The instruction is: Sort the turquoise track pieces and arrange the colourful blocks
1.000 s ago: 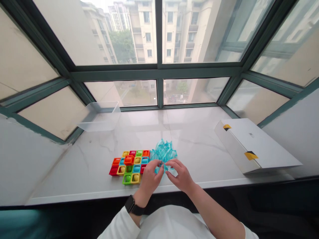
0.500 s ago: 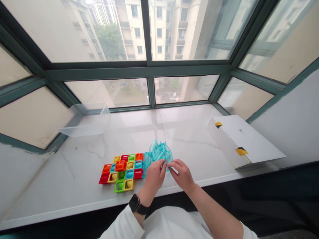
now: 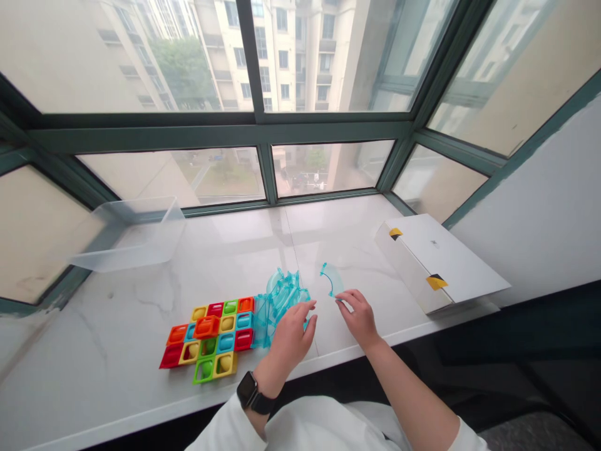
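Between thumb and fingers, my right hand point(image 3: 360, 318) pinches one end of a curved, see-through blue track piece point(image 3: 334, 279), which is raised at the right of the pile. My left hand point(image 3: 292, 332), wearing a black watch at the wrist, has its thumb and fingers apart with nothing between them. It hovers at the near right side of a heap of clear blue plastic track pieces point(image 3: 283, 294), partly hiding them. Left of the heap sit several square blocks point(image 3: 226, 323) in red, yellow, green, blue and orange, packed together, with one orange block point(image 3: 206, 326) on top of the others.
At the far left stands a clear plastic bin point(image 3: 136, 257) by the window. A white box point(image 3: 436, 260) with yellow-and-black tape tabs lies at the right. The white marble-look sill point(image 3: 126, 369) ends at a front edge close to my body.
My right hand has moved right, taking the curved track piece away from the heap. My left hand has let go and its fingers have parted. The view has turned slightly right.
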Demonstrator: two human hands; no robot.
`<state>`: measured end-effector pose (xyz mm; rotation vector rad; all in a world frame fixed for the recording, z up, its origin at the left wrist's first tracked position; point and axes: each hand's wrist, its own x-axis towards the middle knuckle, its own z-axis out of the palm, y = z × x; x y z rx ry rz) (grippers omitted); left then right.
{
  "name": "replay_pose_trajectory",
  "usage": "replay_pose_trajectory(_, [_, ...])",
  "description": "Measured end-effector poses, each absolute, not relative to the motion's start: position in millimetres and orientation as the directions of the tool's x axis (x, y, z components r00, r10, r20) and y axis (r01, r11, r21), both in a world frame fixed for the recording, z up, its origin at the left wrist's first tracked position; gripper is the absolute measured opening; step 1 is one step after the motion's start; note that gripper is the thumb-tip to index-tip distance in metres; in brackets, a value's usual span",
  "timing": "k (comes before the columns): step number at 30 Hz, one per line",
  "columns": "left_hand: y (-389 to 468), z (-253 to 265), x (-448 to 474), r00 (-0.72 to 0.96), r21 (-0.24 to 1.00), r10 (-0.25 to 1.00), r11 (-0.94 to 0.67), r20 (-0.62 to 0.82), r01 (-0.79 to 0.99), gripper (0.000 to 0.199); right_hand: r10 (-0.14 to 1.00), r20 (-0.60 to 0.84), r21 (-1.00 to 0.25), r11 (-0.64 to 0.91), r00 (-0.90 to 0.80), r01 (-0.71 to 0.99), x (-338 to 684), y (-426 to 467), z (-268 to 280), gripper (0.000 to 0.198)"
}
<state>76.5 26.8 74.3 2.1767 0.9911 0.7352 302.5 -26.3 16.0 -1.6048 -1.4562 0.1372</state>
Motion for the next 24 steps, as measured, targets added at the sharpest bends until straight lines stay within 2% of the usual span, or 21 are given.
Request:
replay_pose_trajectory(10, [43, 79, 38, 0.493, 0.730, 0.844, -0.472, 0.212, 0.494, 0.027, 0.842, 0.388, -0.673, -0.020, 0.376, 0.739, 342, 4, -22, 0.020])
replay_pose_trajectory(24, [48, 75, 6, 0.434, 0.699, 0.875, -0.448, 0.214, 0.558, 0.028, 0.888, 0.318, -0.586, -0.091, 0.332, 0.805, 340, 6, -40, 0.018])
